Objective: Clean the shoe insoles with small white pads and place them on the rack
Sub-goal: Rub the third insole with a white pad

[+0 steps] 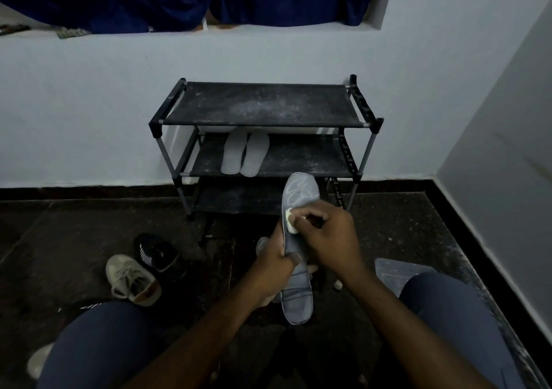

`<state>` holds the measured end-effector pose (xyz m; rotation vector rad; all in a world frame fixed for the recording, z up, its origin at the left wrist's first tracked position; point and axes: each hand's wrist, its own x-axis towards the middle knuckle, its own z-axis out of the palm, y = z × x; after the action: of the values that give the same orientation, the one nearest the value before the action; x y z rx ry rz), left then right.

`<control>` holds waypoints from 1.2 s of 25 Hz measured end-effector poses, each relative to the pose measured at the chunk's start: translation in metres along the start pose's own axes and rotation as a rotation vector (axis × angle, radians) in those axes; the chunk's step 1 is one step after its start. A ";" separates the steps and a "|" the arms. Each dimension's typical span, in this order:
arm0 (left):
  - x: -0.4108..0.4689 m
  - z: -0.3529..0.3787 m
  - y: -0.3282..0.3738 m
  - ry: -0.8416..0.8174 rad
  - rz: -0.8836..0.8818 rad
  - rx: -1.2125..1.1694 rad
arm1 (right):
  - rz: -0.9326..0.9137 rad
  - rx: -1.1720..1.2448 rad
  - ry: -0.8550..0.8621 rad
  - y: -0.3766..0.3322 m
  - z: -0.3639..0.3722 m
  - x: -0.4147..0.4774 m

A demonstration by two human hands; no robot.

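Dark floor (74,218), dim room. Pinching small white pad (291,223) in right hand (328,236), pressing it on upright grey insole (300,194); gripping its middle with left hand (274,257). Probably light, thin, floppy: best supported mid-length. Rack (263,104) just beyond.

We find the top shelf (263,104) free; insoles (245,155) (a pair) fill the middle shelf's (307,158) left, its right free

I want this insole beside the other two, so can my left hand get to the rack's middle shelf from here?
Probably yes. The left hand grips the grey insole, the middle shelf stands open-fronted straight ahead, and bare space lies right of the pale insoles; a forward lean looks needed.
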<state>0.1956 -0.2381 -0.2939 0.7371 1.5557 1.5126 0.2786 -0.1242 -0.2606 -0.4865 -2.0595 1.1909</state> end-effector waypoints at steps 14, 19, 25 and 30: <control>0.008 -0.006 -0.014 0.054 -0.006 0.034 | 0.046 -0.012 -0.089 0.002 -0.003 -0.001; 0.006 -0.002 -0.008 0.027 0.023 0.046 | 0.011 0.013 -0.013 -0.002 0.000 -0.001; 0.002 -0.004 -0.002 0.038 0.037 -0.019 | 0.055 -0.087 -0.027 0.003 -0.004 -0.003; 0.004 -0.005 0.003 0.099 0.074 -0.105 | 0.014 -0.114 -0.079 0.003 0.000 -0.006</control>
<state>0.1891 -0.2367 -0.2922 0.6749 1.5229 1.6945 0.2829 -0.1265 -0.2651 -0.5155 -2.2032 1.1212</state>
